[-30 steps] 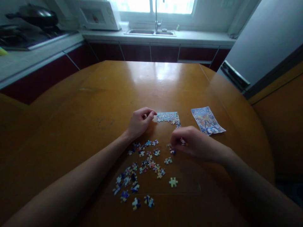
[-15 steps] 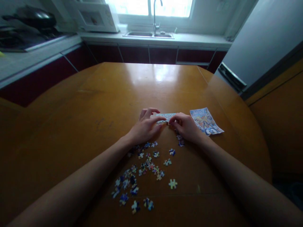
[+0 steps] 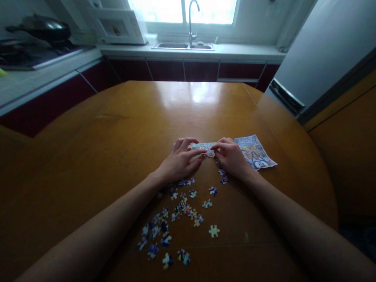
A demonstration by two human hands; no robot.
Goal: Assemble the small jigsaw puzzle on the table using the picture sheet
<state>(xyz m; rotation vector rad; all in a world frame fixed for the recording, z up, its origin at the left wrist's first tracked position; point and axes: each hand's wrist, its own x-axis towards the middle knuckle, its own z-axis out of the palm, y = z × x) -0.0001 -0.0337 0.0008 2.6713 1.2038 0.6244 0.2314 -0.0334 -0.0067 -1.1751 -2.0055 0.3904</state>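
Observation:
A partly joined jigsaw puzzle (image 3: 202, 146) in pale blue lies on the table between my hands. My left hand (image 3: 182, 158) rests at its left side, fingers apart, with the index fingertip touching its lower part. My right hand (image 3: 230, 154) is closed at the puzzle's right end, thumb and index finger at a jigsaw piece (image 3: 209, 155) along the near edge. That piece lies flat against the puzzle; whether it is locked in cannot be seen. Part of the puzzle is hidden under my fingers. More pieces (image 3: 223, 179) lie just below my right hand.
Several loose jigsaw pieces (image 3: 186, 209) are scattered on the wooden table (image 3: 132, 113) nearer to me, with a yellowish piece (image 3: 214, 231) apart from them. A printed picture sheet (image 3: 255, 152) lies right of my right hand. Beyond are a sink (image 3: 172, 46) and a fridge (image 3: 320, 51).
The jigsaw piece at the puzzle's near edge was dark and edge-on between my fingers; now its printed face shows flat. My hands have barely moved, and the view has tilted slightly upward.

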